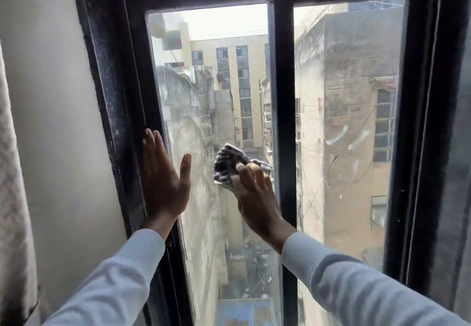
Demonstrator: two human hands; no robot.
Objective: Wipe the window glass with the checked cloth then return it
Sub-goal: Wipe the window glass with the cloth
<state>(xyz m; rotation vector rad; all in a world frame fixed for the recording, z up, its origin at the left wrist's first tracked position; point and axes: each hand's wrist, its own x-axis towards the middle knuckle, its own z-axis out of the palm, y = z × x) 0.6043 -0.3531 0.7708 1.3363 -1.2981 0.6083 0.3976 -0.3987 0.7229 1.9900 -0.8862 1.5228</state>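
The window glass (219,91) of the left pane fills the middle of the view, hazy with smears, set in a black frame (119,96). My right hand (257,195) presses the bunched checked cloth (230,166), dark and white, flat against this pane at mid height, close to the centre bar. My left hand (163,178) is spread open, fingers up, its edge resting on the left side of the frame and the glass beside it. It holds nothing. Both arms wear pale blue sleeves.
A black centre bar (284,122) divides the left pane from the right pane (349,122), which carries white streaks and curved marks. A pale wall (51,96) and a light curtain (12,173) stand at the left. Buildings show outside.
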